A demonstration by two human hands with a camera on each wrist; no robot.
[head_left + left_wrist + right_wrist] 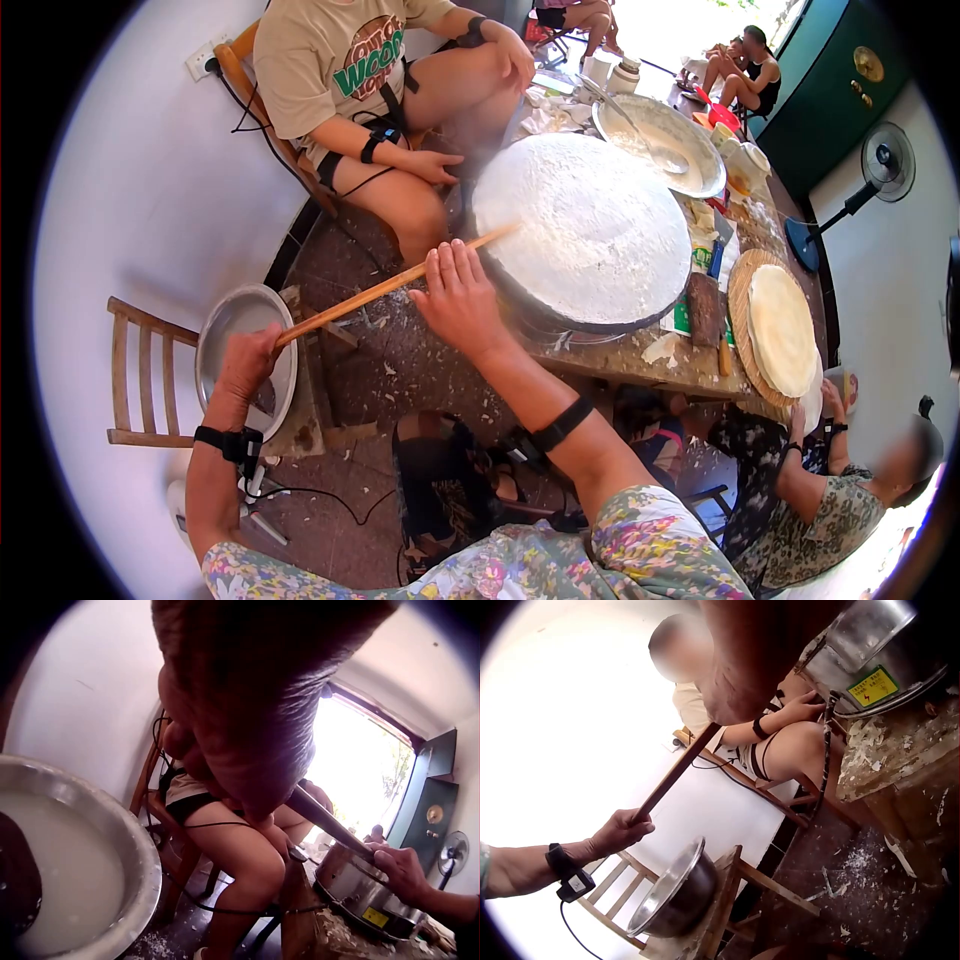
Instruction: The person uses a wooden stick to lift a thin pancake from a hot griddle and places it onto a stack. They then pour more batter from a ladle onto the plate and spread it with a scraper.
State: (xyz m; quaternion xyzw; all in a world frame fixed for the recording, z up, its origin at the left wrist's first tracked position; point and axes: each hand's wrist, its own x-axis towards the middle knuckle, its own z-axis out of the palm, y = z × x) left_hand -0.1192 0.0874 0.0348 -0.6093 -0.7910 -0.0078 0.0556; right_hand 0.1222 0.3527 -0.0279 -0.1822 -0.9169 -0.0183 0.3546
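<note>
A long wooden stick [370, 293] slants from lower left to the round griddle [590, 230], whose top is covered in white batter. My left hand [248, 365] grips its near end over a metal basin [283, 372]; the left wrist view shows cloudy liquid in that basin [82, 870] and a dark object at its left. Farther along, my right hand [462, 300] holds the stick between thumb and fingers, as the left wrist view shows. The stick's far tip overlaps the griddle's left part. In the right wrist view, my left hand [621, 831] is curled round the stick.
Behind the griddle stands a large batter basin [690, 150] with a ladle [665, 155]. Thin round pancakes [782, 330] lie on a woven tray [745, 300]. A person [340, 90] sits close at the griddle's left, another [840, 500] at lower right. A wooden chair [145, 380] stands left.
</note>
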